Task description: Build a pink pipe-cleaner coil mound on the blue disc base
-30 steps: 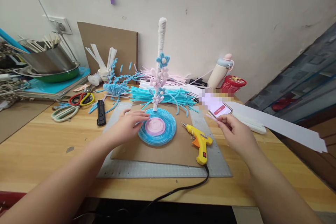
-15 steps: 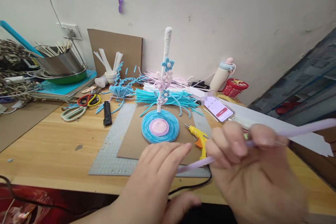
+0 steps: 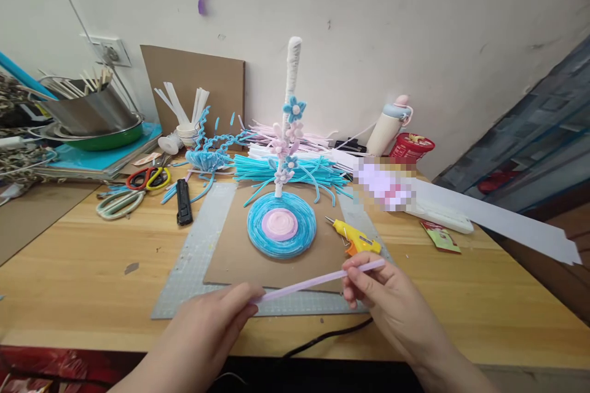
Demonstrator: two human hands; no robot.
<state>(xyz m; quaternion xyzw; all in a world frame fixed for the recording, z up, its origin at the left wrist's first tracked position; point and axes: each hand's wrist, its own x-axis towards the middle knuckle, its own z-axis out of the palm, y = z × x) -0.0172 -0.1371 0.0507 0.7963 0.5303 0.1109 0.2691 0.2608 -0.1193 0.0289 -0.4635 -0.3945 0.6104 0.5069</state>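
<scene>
A pale purple pipe cleaner (image 3: 304, 284) stretches between my two hands above the table's front. My left hand (image 3: 221, 310) pinches its left end between thumb and fingers. Near the other end, my right hand (image 3: 382, 288) grips it, with a short tip sticking out past the fingers. Behind it stands a round blue base (image 3: 258, 230) with a pink-purple coil at its middle. A white wrapped stem (image 3: 292, 67) rises at the base's back edge, bearing blue and pink fuzzy flowers (image 3: 295, 109). The yellow glue gun (image 3: 354, 236) lies just beyond my right hand.
Cardboard (image 3: 225, 258) lies on a grey cutting mat (image 3: 184, 282). Bundles of blue pipe cleaners (image 3: 290, 171) lie behind the base. To the left are scissors (image 3: 122, 202) and a black box cutter (image 3: 183, 201). A bottle (image 3: 387, 126) and red tub (image 3: 412, 148) stand back right.
My right hand has moved down and left, away from the camera, and turned over. My left hand has shifted down and left and now pinches the pipe cleaner's end. The view has moved slightly.
</scene>
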